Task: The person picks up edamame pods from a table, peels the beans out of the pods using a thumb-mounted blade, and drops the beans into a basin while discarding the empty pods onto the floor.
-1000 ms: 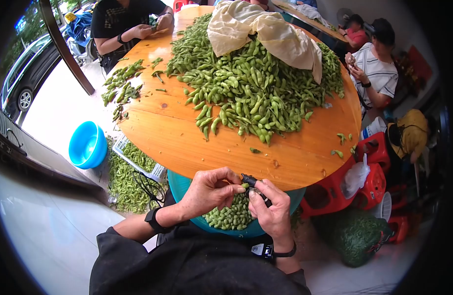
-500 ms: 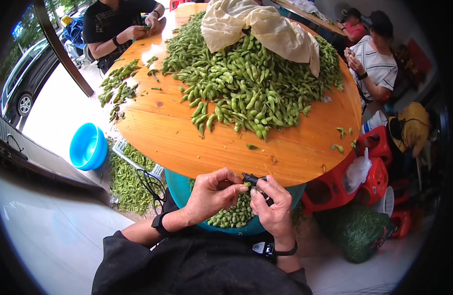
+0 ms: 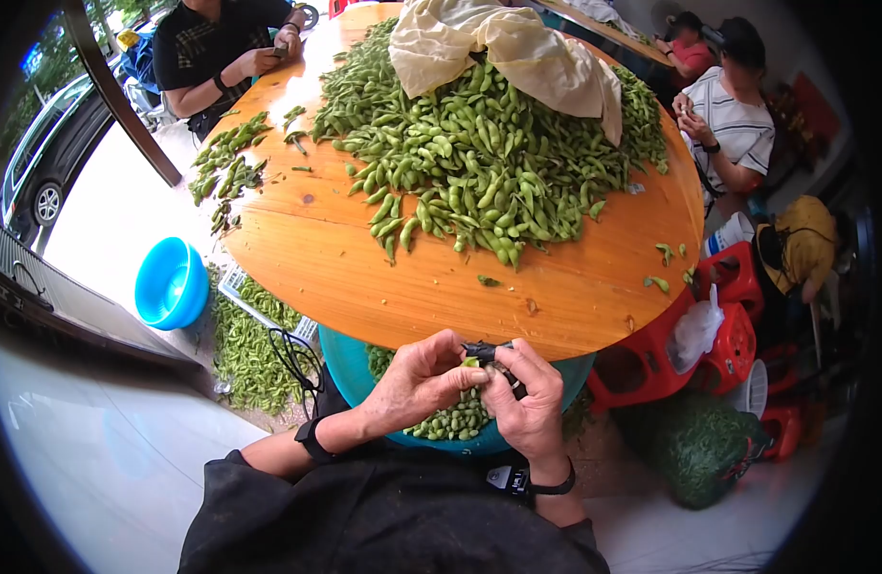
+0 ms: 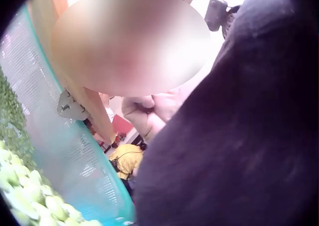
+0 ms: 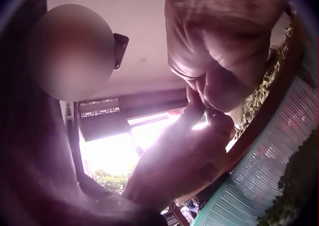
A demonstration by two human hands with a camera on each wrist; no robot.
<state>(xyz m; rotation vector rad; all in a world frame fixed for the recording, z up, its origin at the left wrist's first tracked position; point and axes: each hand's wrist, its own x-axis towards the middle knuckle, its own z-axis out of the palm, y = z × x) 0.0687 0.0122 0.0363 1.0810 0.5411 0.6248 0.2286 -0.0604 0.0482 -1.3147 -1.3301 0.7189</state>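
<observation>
At the table's near edge, both hands meet over a small green soybean pod (image 3: 471, 363). My left hand (image 3: 417, 387) pinches it between thumb and forefinger. My right hand (image 3: 532, 402) grips its other side, with a black covering (image 3: 486, 351) at the forefinger. In the right wrist view the fingertips of the two hands come together, the pod hidden behind them. Below them stands a teal mesh basin (image 3: 337, 368), holding shelled green beans (image 3: 460, 421). A large heap of soybean pods (image 3: 498, 172) lies farther back on the round wooden table (image 3: 297, 253).
A cream cloth (image 3: 450, 48) covers the heap's top. On the left stand a blue basin (image 3: 173, 282) and a white crate (image 3: 240, 287), beside pods (image 3: 254, 359) on the floor. Red stools (image 3: 642, 368) and a green net sack (image 3: 694, 459) are at right. Other people sit around the table.
My fingers have shifted slightly around the pod, the left thumb moving closer to the right hand. The head view has tilted a little, so the table sits slightly higher in it.
</observation>
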